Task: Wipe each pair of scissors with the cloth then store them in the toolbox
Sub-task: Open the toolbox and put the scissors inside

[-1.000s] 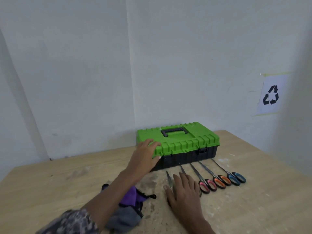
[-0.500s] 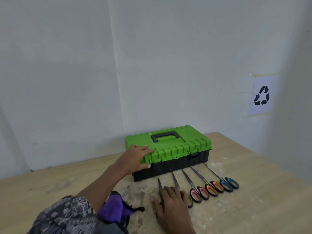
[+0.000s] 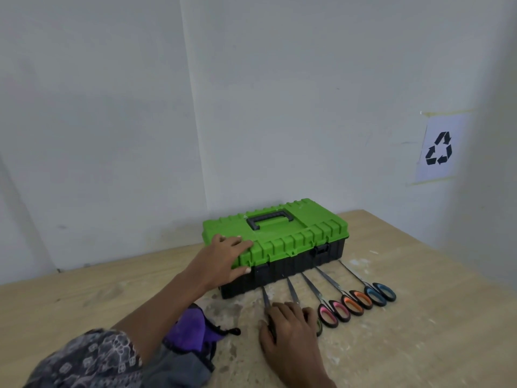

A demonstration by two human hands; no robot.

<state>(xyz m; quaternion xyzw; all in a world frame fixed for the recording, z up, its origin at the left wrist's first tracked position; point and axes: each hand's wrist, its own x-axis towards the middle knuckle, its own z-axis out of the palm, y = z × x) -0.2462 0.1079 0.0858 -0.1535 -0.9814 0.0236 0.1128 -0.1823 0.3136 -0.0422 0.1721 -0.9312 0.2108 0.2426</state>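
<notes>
Fingers (image 3: 237,243) of your left hand (image 3: 223,259) lie spread and straight on the near left corner of the toolbox's bright green ribbed plastic lid (image 3: 293,236), grasping nothing, with the thumb set against the lid's front edge. Fingers (image 3: 291,310) of your right hand (image 3: 291,329) are slightly bent, palm down, over the handles of the two leftmost pairs of scissors. You cannot tell from this view whether they grip a handle or only rest on it.

From under that hand two steel blades point away towards the toolbox, the leftmost blade (image 3: 265,298) and the second blade (image 3: 292,291). A sliver of dark handle shows at the hand's right side. To the right lie the pink-handled scissors (image 3: 333,313), the orange-handled scissors (image 3: 356,302) and the blue-handled scissors (image 3: 380,294). They lie flat in a row, near one another, handles towards you and tips just short of the toolbox.

The black-bodied plastic toolbox (image 3: 282,271) is closed. Its black carry handle (image 3: 270,221) lies flat on the lid and a black latch (image 3: 321,249) sits at the front right.

Near left, partly under your left forearm and its grey patterned sleeve (image 3: 84,359), lies the crumpled purple and grey cloth (image 3: 190,331), trimmed with black cord.

Everything rests on the pale, scuffed wooden table (image 3: 419,317). On the white wall at the far right a taped sheet of paper with a black recycling symbol (image 3: 439,148) hangs.
</notes>
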